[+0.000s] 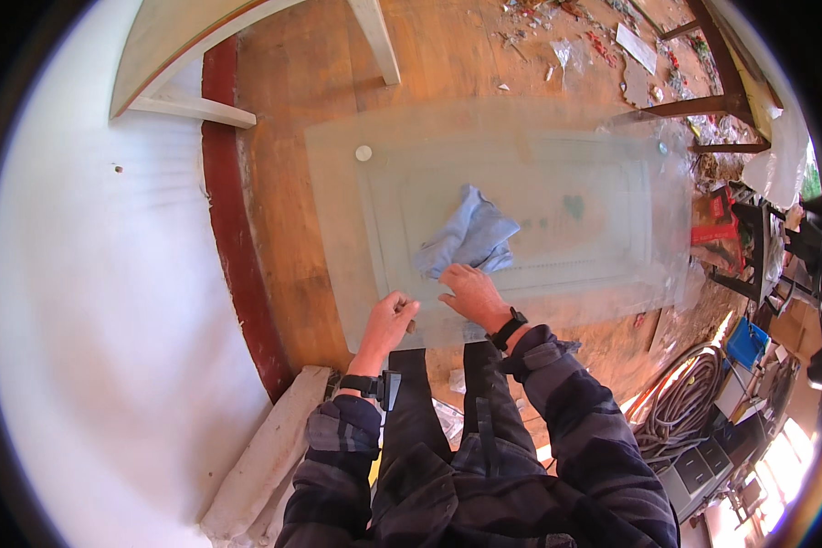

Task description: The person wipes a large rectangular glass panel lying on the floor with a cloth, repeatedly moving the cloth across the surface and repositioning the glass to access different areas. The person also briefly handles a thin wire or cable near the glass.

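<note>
A crumpled blue cloth (471, 233) lies on a frosted glass panel (335, 226) in front of me. My right hand (478, 296) is at the cloth's near edge, its fingertips overlapping the fabric and its thumb held apart. Whether the fingertips press on the cloth or hover over it is unclear. To the left, my left hand (385, 323) is over the panel's near edge with its fingers curled. A small brown object (412, 327) shows beside its thumb side; I cannot tell if the hand holds it. Both wrists wear black straps.
A white wall (109, 288) with a dark red skirting (236, 240) runs along the left. A pale-legged table (373, 41) stands at the upper left. Scraps litter the wooden floor (438, 48) at the upper right. A coiled hose (681, 404) and a red bag (716, 229) are at right.
</note>
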Tool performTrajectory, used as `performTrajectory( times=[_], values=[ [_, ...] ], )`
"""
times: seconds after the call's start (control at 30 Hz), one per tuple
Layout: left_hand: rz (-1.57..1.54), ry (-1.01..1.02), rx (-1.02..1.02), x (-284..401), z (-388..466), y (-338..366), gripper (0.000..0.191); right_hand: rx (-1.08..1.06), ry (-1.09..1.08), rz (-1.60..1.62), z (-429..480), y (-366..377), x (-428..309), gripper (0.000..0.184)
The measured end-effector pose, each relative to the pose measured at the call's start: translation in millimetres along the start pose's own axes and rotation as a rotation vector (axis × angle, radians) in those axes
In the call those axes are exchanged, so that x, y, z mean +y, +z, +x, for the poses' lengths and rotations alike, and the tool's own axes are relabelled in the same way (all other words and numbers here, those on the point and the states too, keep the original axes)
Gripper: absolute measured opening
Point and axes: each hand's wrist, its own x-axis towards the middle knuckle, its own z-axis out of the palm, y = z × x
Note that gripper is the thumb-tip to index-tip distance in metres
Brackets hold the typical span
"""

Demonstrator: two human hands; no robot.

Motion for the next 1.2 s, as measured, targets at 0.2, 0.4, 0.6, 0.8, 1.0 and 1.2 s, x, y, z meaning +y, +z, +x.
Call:
performTrajectory(
  times=[0.2, 0.4, 0.6, 0.8, 1.0, 1.2],
  values=[
    [0.189, 0.000, 0.051, -50.2, 3.8, 17.3, 0.025, 0.035, 0.400, 0.095, -10.3, 11.4, 35.3, 0.016],
    [0.182, 0.001, 0.073, -53.3, 14.2, 36.4, 0.027, 0.191, 0.384, -0.132, 26.3, 21.6, 67.1, 0.021],
    [0.081, -0.093, 0.039, -40.7, 16.1, 49.6, 0.029, 0.029, 0.340, -0.113, 31.5, 30.7, 71.1, 0.019],
    [-0.072, -0.067, 0.111, -34.6, 32.2, 60.1, 0.032, -0.130, 0.134, 0.100, 6.3, 0.8, 26.6, 0.016],
    [0.554, 0.017, 0.193, -72.5, 48.0, 14.6, 0.032, 0.228, 0.230, 0.195, 43.1, -70.6, 61.4, 0.019],
    [0.668, -0.290, 0.217, -86.4, 74.7, -65.2, 0.051, 0.408, 0.343, -0.175, 100.6, -114.9, 129.8, 0.041]
  ],
)
